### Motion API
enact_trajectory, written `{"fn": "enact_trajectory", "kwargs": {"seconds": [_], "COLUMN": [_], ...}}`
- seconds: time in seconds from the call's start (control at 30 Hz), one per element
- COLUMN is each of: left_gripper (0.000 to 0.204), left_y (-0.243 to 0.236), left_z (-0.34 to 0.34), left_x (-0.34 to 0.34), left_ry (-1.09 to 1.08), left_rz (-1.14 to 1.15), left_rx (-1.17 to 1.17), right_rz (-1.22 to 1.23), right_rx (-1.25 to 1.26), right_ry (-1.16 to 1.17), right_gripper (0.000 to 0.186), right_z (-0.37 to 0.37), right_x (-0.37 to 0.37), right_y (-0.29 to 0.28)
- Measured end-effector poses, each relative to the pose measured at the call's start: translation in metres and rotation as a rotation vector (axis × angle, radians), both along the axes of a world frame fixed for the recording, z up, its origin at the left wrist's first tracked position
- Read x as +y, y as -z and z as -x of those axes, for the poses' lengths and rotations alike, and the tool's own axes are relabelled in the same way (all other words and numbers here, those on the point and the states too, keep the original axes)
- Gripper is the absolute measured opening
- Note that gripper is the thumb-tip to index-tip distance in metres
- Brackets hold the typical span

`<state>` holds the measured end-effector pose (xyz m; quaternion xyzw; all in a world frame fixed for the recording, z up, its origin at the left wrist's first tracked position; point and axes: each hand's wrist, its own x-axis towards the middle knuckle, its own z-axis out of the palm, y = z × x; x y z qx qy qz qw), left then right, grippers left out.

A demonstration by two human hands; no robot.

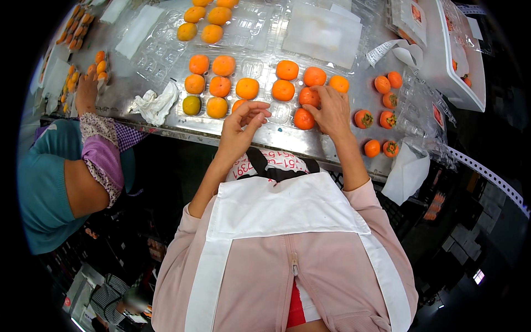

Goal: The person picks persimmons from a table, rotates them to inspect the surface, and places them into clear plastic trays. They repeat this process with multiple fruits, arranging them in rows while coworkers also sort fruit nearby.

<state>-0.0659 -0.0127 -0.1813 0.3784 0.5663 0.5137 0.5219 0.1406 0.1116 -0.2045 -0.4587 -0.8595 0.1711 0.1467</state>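
Orange persimmons sit in rows in clear plastic trays [257,113] on a metal table. My right hand [333,110] reaches over the right-hand tray, its fingers and thumb closed about a persimmon [308,97] in the middle row. Just below the thumb lies another persimmon [303,119]. My left hand [241,126] hovers at the near edge of the left-hand group, fingers stretched and thumb apart, holding nothing. It partly hides a persimmon [238,105]; a yellower persimmon [247,88] sits just beyond. One greenish persimmon [191,105] is at the left end.
Loose persimmons [389,101], some with green calyxes up, lie to the right. A white crumpled cloth [155,104] is at the left, and a white foam box [473,83] stands far right. White sheets [322,36] lie farther back. A co-worker's hand [87,91] works at far left.
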Motion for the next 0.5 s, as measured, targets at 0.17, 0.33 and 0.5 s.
{"fn": "enact_trajectory", "kwargs": {"seconds": [0.17, 0.33, 0.5], "left_gripper": [0.022, 0.021, 0.021], "left_y": [-0.002, -0.002, -0.006], "left_z": [-0.001, -0.003, -0.005], "left_x": [0.000, 0.000, 0.001], "left_ry": [0.013, 0.018, 0.031], "left_rz": [0.025, 0.036, 0.049], "left_rx": [0.030, 0.052, 0.106], "right_rz": [0.169, -0.225, -0.243], "right_rx": [0.023, 0.011, -0.003], "right_ry": [0.056, 0.084, 0.009], "right_gripper": [0.035, 0.035, 0.037], "right_z": [-0.002, 0.003, 0.004], "right_x": [0.005, 0.023, 0.039], "right_y": [-0.001, 0.001, 0.015]}}
